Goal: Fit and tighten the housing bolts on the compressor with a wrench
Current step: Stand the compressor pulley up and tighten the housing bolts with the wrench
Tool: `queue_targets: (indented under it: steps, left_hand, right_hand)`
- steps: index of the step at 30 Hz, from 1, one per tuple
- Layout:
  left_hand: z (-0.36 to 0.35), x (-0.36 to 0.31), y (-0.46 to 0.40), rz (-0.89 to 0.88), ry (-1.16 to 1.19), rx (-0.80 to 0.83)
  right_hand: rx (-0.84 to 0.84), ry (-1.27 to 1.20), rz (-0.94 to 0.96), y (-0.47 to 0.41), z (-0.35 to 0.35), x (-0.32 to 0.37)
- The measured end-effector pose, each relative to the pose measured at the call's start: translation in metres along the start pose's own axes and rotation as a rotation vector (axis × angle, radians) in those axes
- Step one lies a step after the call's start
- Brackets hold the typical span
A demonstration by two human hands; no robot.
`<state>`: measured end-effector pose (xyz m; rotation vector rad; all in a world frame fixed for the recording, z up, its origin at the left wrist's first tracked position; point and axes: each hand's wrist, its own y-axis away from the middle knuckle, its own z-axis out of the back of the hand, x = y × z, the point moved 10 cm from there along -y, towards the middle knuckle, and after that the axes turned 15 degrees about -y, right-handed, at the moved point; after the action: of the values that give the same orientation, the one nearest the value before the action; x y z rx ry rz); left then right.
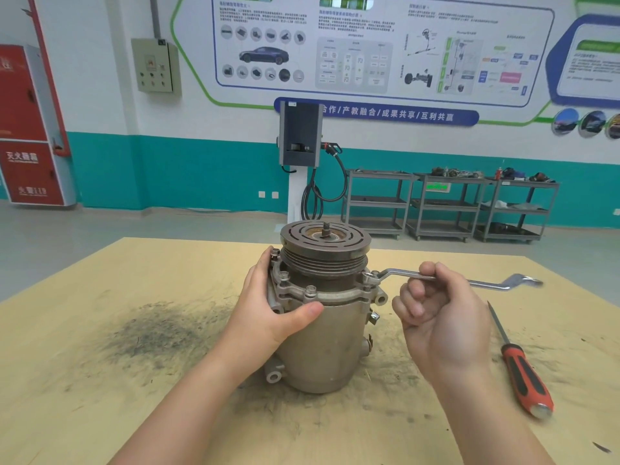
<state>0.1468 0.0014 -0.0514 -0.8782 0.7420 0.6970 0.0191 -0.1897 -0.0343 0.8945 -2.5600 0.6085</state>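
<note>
The compressor (pixel 322 330) stands upright near the middle of the counter (pixel 100 380), its long axis vertical, with the grooved pulley (pixel 324 245) and a short threaded shaft end pointing straight up. Around the housing flange just below the pulley, several bolts (pixel 310 290) are already seated in their holes on the near and left sides; whether they are fully tight cannot be told. The wrench (pixel 446 280) lies roughly level, its ring end set over the bolt at the right of the flange and its handle running out to the right, so the fitting looks largely done and the tightening appears to be under way, with the far side of the flange hidden behind the pulley.

The left hand (pixel 271 310) grips the housing from the left, fingers wrapped round the flange and thumb pressed across the near face, steadying the body. The right hand (pixel 439 317) holds the wrench handle about midway along it, fingers curled over the shaft.

To the right, near the counter's edge, an orange-and-black screwdriver (pixel 523 370) lies with its blade pointing away. A dark smudge of grime marks the counter to the left.
</note>
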Motion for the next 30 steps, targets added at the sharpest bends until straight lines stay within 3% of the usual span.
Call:
queue_targets:
  steps: [5,9,12,16,19,25,28,30]
  left_hand:
    - [0.000,0.000,0.000,0.001,-0.003,-0.005]
    - [0.000,0.002,0.000,0.000,0.005,-0.008]
    - [0.000,0.002,0.000,-0.001,0.007,-0.008]
    - [-0.001,0.002,-0.001,0.009,0.001,0.000]
    - [0.001,0.001,0.000,0.003,-0.004,-0.011]
    - [0.000,-0.001,0.001,0.001,0.008,-0.001]
    - [0.000,-0.002,0.001,-0.003,0.000,-0.002]
    - [0.001,-0.002,0.001,-0.001,-0.005,-0.001]
  right_hand:
    - [0.394,0.619,0.708,0.055,-0.050,0.025]
    - [0.695,0.940,0.933,0.087,-0.077,0.005]
    - [0.697,0.864,0.881,0.085,-0.075,0.006]
    - [0.312,0.478,0.629,0.049,-0.044,0.033]
    - [0.086,0.235,0.318,0.021,-0.019,0.025]
    - [-0.029,-0.082,-0.128,-0.002,0.000,-0.009]
    - [-0.003,-0.043,-0.106,-0.002,-0.001,-0.006]
    - [0.077,0.164,0.118,0.006,-0.010,0.010]
